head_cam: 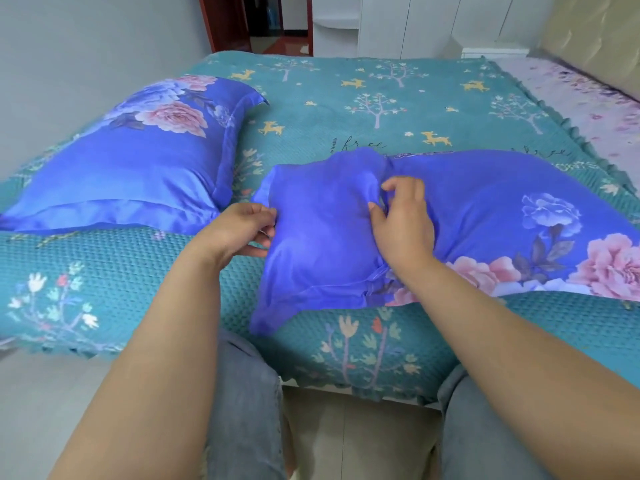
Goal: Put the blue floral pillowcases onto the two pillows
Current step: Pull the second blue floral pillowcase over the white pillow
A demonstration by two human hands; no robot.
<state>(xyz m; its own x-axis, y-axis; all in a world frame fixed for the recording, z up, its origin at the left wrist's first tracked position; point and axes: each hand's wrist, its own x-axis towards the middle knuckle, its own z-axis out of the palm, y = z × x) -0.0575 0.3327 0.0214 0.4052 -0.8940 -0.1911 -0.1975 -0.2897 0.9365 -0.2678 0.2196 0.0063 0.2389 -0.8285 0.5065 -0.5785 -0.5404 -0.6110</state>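
1. Left pillow [131, 168]: fully cased in blue floral cover, lying on the bedspread [381, 105] at far left, flap edges flat.
2. Right pillow [519, 209]: near bed edge, floral end to the right, mostly inside its case [311, 244]; open end of the case slack and rumpled, one corner drooping over the bed edge.
3. Left hand [239, 230]: fingers curled, pinching the case's left edge.
4. Right hand [401, 216]: fingers bent, gripping bunched fabric on top, mid-pillow.
5. Person's knees in grey trousers [242, 393] against the bed front.
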